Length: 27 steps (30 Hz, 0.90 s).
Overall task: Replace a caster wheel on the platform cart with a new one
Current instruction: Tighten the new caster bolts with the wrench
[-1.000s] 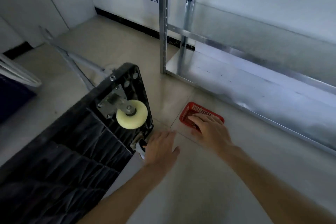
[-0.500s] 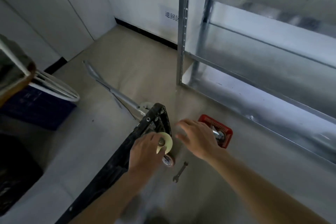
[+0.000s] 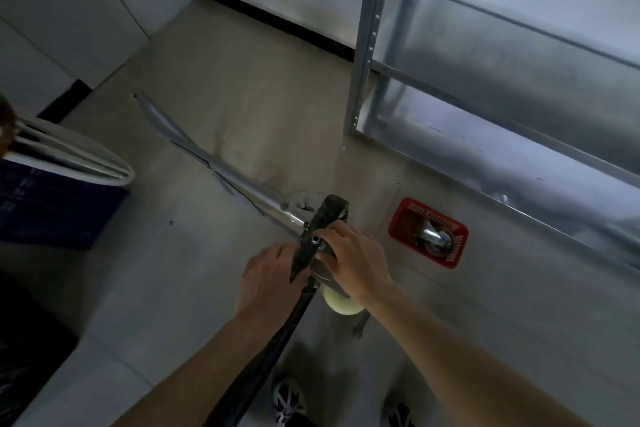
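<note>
The black platform cart [image 3: 311,246] stands on its edge, seen almost edge-on in the middle of the view. My left hand [image 3: 268,279] lies against its left face. My right hand [image 3: 349,255] grips the cart's upper corner from the right, over the caster mount. A pale yellow caster wheel [image 3: 341,302] on the cart shows just below my right wrist. Another caster with a dark wheel and shiny bracket [image 3: 437,238] lies in a small red basket [image 3: 400,222] on the floor to the right. A wrench [image 3: 360,326] lies on the floor, partly hidden under my right forearm.
The cart's folded metal handle [image 3: 221,168] stretches across the floor to the upper left. A metal shelving rack [image 3: 502,97] fills the right side. A blue crate [image 3: 52,208] with white hoops sits at left. My shoes [image 3: 289,399] show at the bottom.
The camera has risen and the cart has been tipped further upright. My right hand moved from near the basket onto the cart's corner; my left hand shifted off the wheel to the cart's left face.
</note>
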{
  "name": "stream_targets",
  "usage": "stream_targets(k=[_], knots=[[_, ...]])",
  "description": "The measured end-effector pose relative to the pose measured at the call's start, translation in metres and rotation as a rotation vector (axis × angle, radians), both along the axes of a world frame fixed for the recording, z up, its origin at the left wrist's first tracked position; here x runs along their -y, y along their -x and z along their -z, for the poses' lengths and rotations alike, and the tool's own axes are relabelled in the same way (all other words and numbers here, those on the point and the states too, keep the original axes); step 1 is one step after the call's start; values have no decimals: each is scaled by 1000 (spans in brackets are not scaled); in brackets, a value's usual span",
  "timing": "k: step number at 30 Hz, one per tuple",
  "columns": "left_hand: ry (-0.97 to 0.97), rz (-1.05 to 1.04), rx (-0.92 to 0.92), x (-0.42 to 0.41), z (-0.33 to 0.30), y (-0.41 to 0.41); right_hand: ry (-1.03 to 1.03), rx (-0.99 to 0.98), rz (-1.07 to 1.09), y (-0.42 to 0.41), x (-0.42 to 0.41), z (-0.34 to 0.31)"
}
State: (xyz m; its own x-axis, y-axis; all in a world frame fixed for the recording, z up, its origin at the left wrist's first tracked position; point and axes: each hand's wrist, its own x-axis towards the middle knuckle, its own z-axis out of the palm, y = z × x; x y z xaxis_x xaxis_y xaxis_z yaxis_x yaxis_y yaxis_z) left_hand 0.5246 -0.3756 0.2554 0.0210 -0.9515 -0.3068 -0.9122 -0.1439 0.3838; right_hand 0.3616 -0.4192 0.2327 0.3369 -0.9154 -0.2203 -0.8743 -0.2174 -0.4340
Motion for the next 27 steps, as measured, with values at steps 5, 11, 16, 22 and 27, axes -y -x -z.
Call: stream_targets(k=[5, 11, 16, 22, 27], knots=[[4, -7, -27, 18, 18, 1, 151, 31, 42, -1, 8, 19], [-32, -58, -29, 27, 29, 2, 216, 85, -30, 14, 17, 27], [-43, -84, -33, 25, 39, 3, 214, 139, 52, 46, 8, 37], [-60, -115, -48, 19, 47, 0, 117, 136, 85, 57, -8, 49], [-49, -106, -59, 17, 50, 0, 79, 137, 137, 63, -17, 55]])
